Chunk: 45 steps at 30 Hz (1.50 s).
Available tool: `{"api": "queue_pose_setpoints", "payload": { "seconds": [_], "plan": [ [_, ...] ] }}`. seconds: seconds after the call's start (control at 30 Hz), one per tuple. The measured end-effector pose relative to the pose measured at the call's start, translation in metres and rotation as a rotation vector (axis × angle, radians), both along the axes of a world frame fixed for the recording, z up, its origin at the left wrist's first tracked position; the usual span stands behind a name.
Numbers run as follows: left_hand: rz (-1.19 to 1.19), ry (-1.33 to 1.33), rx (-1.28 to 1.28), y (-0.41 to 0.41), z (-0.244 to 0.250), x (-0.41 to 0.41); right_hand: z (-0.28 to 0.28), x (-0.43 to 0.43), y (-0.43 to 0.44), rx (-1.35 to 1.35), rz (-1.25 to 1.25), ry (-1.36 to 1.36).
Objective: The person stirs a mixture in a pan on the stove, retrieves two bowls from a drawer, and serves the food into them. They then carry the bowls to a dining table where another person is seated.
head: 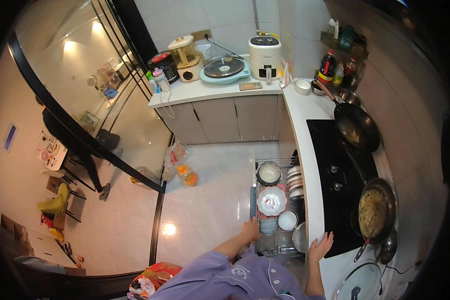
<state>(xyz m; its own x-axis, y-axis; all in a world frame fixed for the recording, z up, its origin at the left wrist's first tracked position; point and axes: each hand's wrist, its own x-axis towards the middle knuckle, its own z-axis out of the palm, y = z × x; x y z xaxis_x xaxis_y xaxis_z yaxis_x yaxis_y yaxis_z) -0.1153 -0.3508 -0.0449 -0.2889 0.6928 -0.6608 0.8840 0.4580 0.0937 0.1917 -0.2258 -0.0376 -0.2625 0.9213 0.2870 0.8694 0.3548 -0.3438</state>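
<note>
My left hand (251, 228) is at the front edge of a pulled-out dish drawer (253, 202), beside a stack of patterned bowls (268, 226); whether its fingers grip the edge is unclear. A scalloped white bowl (272, 201), a round bowl (269, 173), a small white bowl (288, 220) and upright plates (295, 182) stand in the drawer. My right hand (322, 245) lies with fingers apart on the white counter by the black cooktop (337, 221). Beyond it, a frying pan of food (373, 212) with a red-handled utensil (362, 250) sits on the cooktop.
A wok (356, 127) rests at the cooktop's far end; a glass lid (360, 283) lies at the near right. An air fryer (264, 58) and a phone (250, 86) are on the back counter. An orange-capped bottle (188, 175) lies on the floor. A person (75, 138) is beyond the glass door.
</note>
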Motion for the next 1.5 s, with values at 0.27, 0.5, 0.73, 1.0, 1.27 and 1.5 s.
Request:
{"api": "queue_pose_setpoints", "payload": {
  "seconds": [0.27, 0.5, 0.73, 1.0, 1.27, 1.5],
  "plan": [
    [0.02, 0.01, 0.06, -0.004, -0.035, -0.003, 0.011, -0.028, -0.005, 0.016, 0.125, 0.045],
    [-0.009, 0.02, 0.02, -0.001, -0.024, 0.002, 0.01, -0.065, 0.005, -0.021, 0.284, 0.124],
    [-0.007, 0.029, 0.038, -0.004, -0.022, 0.001, 0.005, -0.074, 0.005, -0.11, 0.333, 0.072],
    [-0.047, 0.112, -0.01, 0.003, -0.04, 0.002, 0.006, -0.075, 0.0, -0.166, 0.31, 0.041],
    [-0.14, 0.204, 0.028, 0.019, -0.026, -0.012, 0.002, -0.08, 0.006, -0.205, 0.198, 0.005],
    [-0.142, 0.216, 0.279, 0.0, -0.05, -0.022, 0.007, -0.091, 0.005, -0.134, 0.149, 0.011]
  ]
}}
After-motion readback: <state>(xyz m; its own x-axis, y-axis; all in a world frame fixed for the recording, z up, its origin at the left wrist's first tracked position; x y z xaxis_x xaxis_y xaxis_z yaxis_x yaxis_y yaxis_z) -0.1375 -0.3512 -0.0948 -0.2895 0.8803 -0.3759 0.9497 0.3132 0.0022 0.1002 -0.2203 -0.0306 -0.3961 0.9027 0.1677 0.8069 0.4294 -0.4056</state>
